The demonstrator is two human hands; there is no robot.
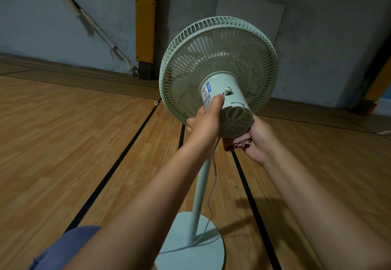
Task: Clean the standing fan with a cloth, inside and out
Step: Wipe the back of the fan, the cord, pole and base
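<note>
A pale green standing fan (218, 62) faces away from me, its rear grille and round motor housing (230, 109) toward the camera. My left hand (206, 123) grips the left side of the motor housing, thumb lying along its label. My right hand (259, 140) is under the housing's lower right edge, pressing a brownish-red cloth (238, 143) against it. The fan's pole (201, 193) runs down to a round base (190, 248) on the floor. A grey cord (211, 195) hangs from the motor to the base.
Wooden floor (74, 142) with black lines runs to a grey wall. A yellow-padded dark post (146, 30) stands behind the fan, and a grey board (251, 13) leans on the wall. My blue-clad knee (63, 248) shows at lower left.
</note>
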